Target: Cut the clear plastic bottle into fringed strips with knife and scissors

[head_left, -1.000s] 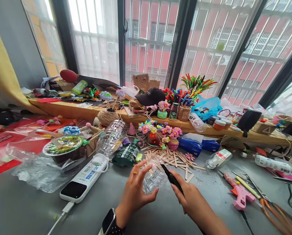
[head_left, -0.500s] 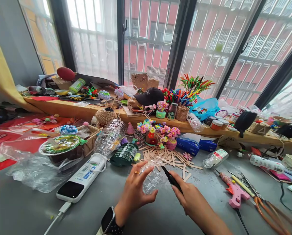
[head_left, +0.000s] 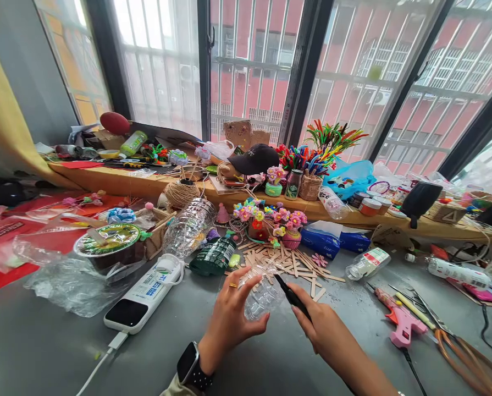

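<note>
My left hand [head_left: 229, 319], with a ring and a black watch at the wrist, curls around a clear cut piece of plastic bottle [head_left: 263, 294] held just above the grey table [head_left: 43, 352]. My right hand [head_left: 322, 330] grips a black tool [head_left: 292, 297], a knife or marker, whose tip touches the bottle piece at its upper right. Behind the hands lie several wooden craft sticks [head_left: 295, 264].
A phone on a white power bank [head_left: 144, 294] with cable lies left. A whole clear bottle [head_left: 188, 225], green bottle [head_left: 213, 257], bowl [head_left: 108, 245] and plastic bags are further left. A pink glue gun [head_left: 400, 319] and scissors [head_left: 455, 344] lie right. Flower crafts crowd the wooden sill [head_left: 117, 184].
Both hands stay on the bottle piece and tool; they have shifted slightly with the camera view. The tool tip remains against the plastic.
</note>
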A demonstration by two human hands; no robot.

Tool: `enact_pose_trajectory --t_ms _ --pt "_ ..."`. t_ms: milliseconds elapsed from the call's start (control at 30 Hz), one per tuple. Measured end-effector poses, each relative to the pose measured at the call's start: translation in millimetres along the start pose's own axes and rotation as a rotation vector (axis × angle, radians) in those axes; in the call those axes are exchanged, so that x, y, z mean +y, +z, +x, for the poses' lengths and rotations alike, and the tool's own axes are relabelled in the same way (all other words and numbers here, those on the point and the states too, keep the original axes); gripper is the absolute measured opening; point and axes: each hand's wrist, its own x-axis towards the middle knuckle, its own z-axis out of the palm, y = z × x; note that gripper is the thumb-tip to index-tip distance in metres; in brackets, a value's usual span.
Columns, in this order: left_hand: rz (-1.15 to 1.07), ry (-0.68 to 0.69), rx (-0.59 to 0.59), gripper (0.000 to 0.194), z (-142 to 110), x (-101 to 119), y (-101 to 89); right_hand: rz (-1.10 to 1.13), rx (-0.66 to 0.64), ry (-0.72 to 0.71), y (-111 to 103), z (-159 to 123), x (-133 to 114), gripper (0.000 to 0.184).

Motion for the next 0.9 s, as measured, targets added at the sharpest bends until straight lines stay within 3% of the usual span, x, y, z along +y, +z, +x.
enact_pose_trajectory --t_ms 233,433,900 --pt "0.029 0.011 0.003 0.060 -1 3 1.1 -0.064 -0.022 0.006 -8 -5 7 0.044" --pt "0.048 0.021 0.006 0.059 -2 7 0.2 0.012 -0.019 -0.026 -10 -12 9 0.044" --pt "-0.014 -0.073 -0.053 0.058 -1 4 -0.5 0.008 0.129 -0.099 19 -5 19 0.044"
